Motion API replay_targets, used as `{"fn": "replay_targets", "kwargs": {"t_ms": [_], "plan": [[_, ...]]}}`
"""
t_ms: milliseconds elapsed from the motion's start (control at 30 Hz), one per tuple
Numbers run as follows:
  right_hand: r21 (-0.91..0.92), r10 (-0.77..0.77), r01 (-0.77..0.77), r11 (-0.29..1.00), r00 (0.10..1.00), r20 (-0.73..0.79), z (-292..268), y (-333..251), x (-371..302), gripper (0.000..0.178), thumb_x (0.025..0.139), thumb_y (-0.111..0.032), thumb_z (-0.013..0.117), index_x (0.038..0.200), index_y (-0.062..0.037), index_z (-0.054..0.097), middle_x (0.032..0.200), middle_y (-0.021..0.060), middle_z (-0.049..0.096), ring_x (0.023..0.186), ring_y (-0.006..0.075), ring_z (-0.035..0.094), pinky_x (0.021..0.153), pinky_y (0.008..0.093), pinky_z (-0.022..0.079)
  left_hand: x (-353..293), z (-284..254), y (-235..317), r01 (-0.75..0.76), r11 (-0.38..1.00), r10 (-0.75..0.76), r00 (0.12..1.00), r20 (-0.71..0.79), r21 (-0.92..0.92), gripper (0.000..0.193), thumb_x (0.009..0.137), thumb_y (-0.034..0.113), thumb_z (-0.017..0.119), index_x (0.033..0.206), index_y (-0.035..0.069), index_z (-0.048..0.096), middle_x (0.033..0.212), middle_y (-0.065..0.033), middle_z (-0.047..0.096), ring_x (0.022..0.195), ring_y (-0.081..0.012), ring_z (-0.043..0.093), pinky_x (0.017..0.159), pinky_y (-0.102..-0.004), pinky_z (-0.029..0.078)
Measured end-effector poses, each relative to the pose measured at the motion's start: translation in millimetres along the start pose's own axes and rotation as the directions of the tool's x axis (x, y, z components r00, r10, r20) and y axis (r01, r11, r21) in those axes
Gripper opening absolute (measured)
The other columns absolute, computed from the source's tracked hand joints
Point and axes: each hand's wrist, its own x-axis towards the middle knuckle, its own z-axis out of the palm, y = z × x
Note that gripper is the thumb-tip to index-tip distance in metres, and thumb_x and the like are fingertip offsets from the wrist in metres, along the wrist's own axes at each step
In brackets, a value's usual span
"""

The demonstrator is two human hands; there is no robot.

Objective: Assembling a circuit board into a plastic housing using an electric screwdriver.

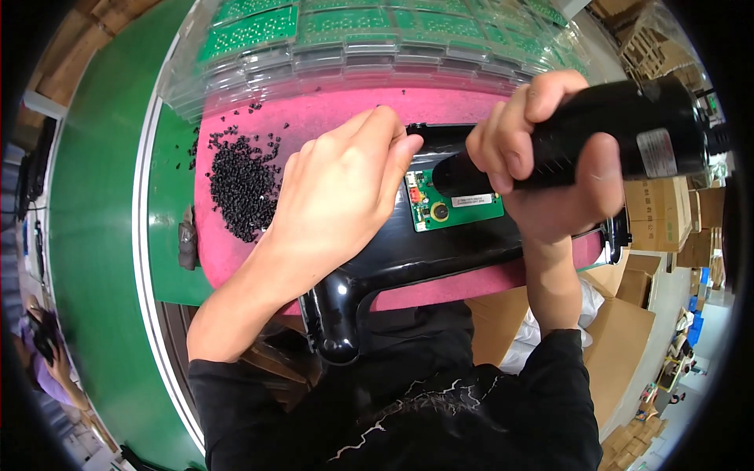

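My right hand is wrapped round a thick black electric screwdriver, held nearly level. Its narrow end points left and covers part of a green circuit board. This board lies on a glossy black plastic housing with a rounded arm bending toward me. Over the left of the housing, my left hand is closed, thumb and fingertips pressed together near the board's upper left corner. Whatever the pinch may hold is hidden. The driver's tip is out of sight too.
Beneath the housing lies a pink mat. A heap of small black screws spreads on its left. Stacked clear trays of green boards stand along the back. Open cardboard boxes are at my right. Another person sits far left.
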Motion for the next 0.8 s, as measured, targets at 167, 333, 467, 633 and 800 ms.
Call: {"fn": "replay_targets", "kwargs": {"t_ms": [167,333,467,633,800], "plan": [[-0.163,0.056,-0.04,0.986,0.994,0.099,10,2,10,0.046,0.089,-0.048,0.055,0.1,-0.0041,0.047,0.061,0.0032,0.046,0.046,0.012,0.04,0.048,0.0276,0.036,-3,0,-8,-0.045,0.999,0.046,0.998,0.049,-0.016,0.018,0.091,0.017,0.062,0.091,0.0,0.058,0.08,-0.0179,0.063,0.079,-0.0409,0.064,0.065,-0.0476,0.051],[-0.173,0.037,-0.029,0.984,0.998,0.047,12,3,8,0.047,0.091,-0.049,0.053,0.102,-0.0032,0.049,0.06,0.0035,0.047,0.046,0.0126,0.041,0.049,0.028,0.037,-5,1,-8,-0.034,0.999,0.033,0.996,0.085,0.01,0.015,0.085,0.012,0.068,0.089,-0.001,0.063,0.084,-0.0166,0.066,0.08,-0.0373,0.065,0.07,-0.0428,0.051],[-0.085,0.059,-0.059,0.995,0.998,0.0,1,2,4,0.047,0.092,-0.049,0.052,0.103,-0.0042,0.049,0.061,0.0022,0.048,0.046,0.0122,0.042,0.051,0.0289,0.037,-4,-4,-3,-0.019,1.0,0.024,0.964,0.263,-0.02,0.012,0.086,0.011,0.065,0.091,0.0,0.065,0.088,-0.0172,0.067,0.084,-0.038,0.065,0.073,-0.0443,0.051],[-0.102,0.071,-0.055,0.993,0.984,0.163,8,6,15,0.043,0.088,-0.039,0.066,0.103,-0.0022,0.049,0.061,0.002,0.047,0.046,0.0115,0.042,0.045,0.026,0.036,-6,5,-12,-0.105,0.994,0.101,0.978,0.181,0.015,0.013,0.088,0.012,0.061,0.088,-0.001,0.062,0.085,-0.0173,0.066,0.085,-0.0383,0.065,0.072,-0.0482,0.052],[0.05,0.091,-0.115,0.992,0.932,0.35,-4,14,28,0.043,0.087,-0.041,0.066,0.097,-0.0029,0.048,0.058,0.0014,0.044,0.043,0.0109,0.041,0.042,0.0248,0.035,-5,8,-12,-0.114,0.993,0.113,0.982,0.149,-0.007,0.012,0.087,0.011,0.06,0.091,-0.001,0.061,0.086,-0.0185,0.066,0.086,-0.0386,0.065,0.073,-0.0483,0.052]]}}
